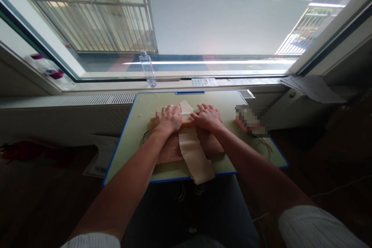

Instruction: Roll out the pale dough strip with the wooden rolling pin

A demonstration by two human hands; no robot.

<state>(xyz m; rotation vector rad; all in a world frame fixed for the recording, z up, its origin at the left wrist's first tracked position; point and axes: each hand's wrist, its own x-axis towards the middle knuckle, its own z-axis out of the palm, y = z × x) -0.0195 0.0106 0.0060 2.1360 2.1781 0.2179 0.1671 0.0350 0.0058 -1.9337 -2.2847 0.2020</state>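
Note:
A long pale strip of dough (193, 149) runs across a wooden board (168, 150), its near end drooping past the board to the table's front edge. Crossing the strip is a wooden rolling pin (188, 124), visible only between my hands. My left hand (169, 119) presses on the pin's left part, fingers curved over it. On its right part lies my right hand (208, 117), gripping in the same way with the thumb near the dough. Both hands hide the pin's ends. The strip's far end lies flat beyond the pin.
The board rests on a pale green table (128, 139) with blue edging and scattered crumbs. A blurred-out object (251, 121) lies at its right. A clear bottle (147, 69) stands on the windowsill, papers (312, 89) sit to the right, and a radiator (72, 101) runs along the left.

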